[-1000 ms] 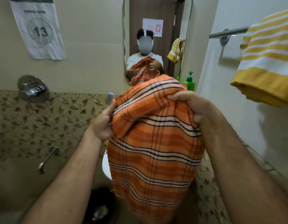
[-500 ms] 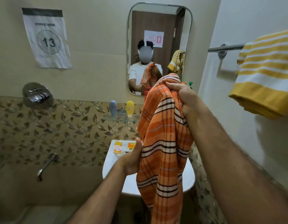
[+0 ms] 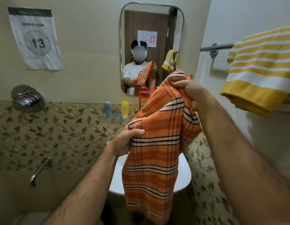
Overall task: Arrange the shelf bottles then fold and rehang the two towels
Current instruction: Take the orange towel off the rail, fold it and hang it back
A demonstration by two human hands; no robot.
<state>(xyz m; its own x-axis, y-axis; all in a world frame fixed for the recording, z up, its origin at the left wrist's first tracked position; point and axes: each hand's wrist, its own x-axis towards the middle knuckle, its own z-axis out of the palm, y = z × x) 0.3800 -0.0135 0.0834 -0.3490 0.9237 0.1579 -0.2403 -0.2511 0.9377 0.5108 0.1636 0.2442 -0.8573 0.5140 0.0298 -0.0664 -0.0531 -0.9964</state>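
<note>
While both hands hold the orange striped towel (image 3: 157, 143) above the white basin (image 3: 181, 179), a paper sheet (image 3: 35, 38) taped high on the beige wall reads "WORKSTATION" over a circled "13". Seen reversed in the mirror (image 3: 151, 46), a notice on the brown door shows "FOR" and a pink figure; its second line is too partly hidden to read. The right hand (image 3: 191, 93) grips the towel's bunched top, fingers curled round the cloth, and the left hand (image 3: 126, 140) pinches its left edge lower down, thumb on the front. On the glass shelf (image 3: 113, 119) below the mirror stand a blue-grey bottle (image 3: 107, 108) and a yellow bottle (image 3: 124, 108), with a red bottle (image 3: 143, 98) at the shelf's right end, its label unreadable. A yellow striped towel (image 3: 261, 69) hangs folded over the chrome rail (image 3: 217, 47) on the right wall. Leaf-patterned tiles line the lower walls.
</note>
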